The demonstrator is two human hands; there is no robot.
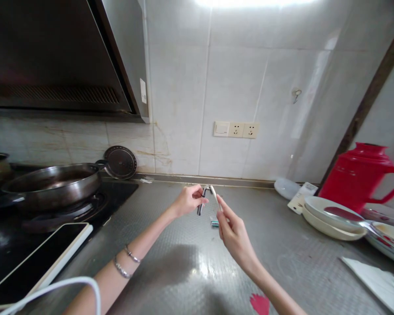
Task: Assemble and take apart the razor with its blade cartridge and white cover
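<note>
Over the metal counter (170, 262), near its back edge, my left hand (189, 201) pinches a small dark object with a curved metal part (204, 197). My right hand (231, 225) is closed round a thin white stick-like item (214, 192), whose upper end meets the curved metal. Just below, a small green and clear item (214, 222) lies on the counter, partly beside my right fingers. Two bracelets circle my left forearm.
At left, a steel pan (55, 183) sits on the stove beside a phone-like device (39, 262) and a white cable (68, 280). Stacked plates (331, 227), a red jug (354, 179) and white paper (377, 280) are at right. A red patch (259, 303) shows in front.
</note>
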